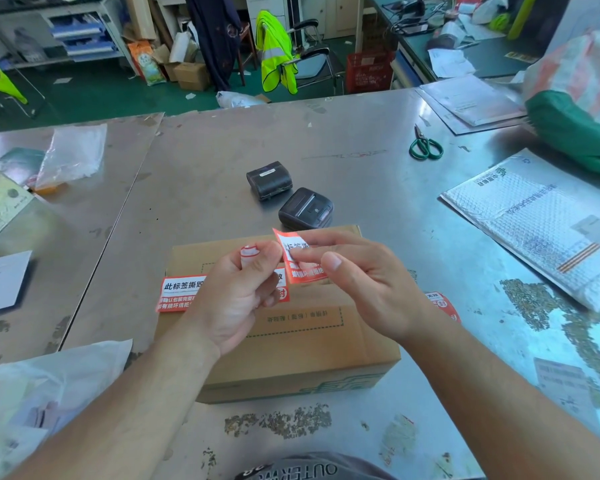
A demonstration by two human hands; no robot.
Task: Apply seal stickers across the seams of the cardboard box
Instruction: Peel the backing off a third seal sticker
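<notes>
Work surface: a scuffed, bare sheet-metal table [222,161] with patches of torn label residue, set in a cluttered room with green flooring, shelving, a grey chair draped with a fluorescent yellow safety vest [274,53] and a red plastic crate [369,72]. At far left lie a clear plastic bag [71,157] and a white paper sheet [0,282]; crumpled white plastic wrap [49,386] sits at the near left corner. Centre: a brown cardboard box [291,348], closed, resting flat on the table directly below both hands, its top printed with a dashed rectangle. An orange-and-white seal sticker [181,294] lies stuck across the box's left edge, reading in part "此标签撕毁"; a second such sticker [444,304] is partly visible at the right edge. The left hand [236,292] is curled, thumb and forefinger pinching a small red-and-white strip of backing paper [248,252]. The right hand [354,271] pinches a loose orange-and-white sticker [298,258] between thumb and fingers, held above the box. Behind the box stand two small black portable label printers [271,180] [307,207]. To the right: green-handled scissors [425,145], a white bubble mailer [541,223] with blue printing, and stacked grey envelopes [471,102]. The shirt at the bottom edge shows "OUTER".
</notes>
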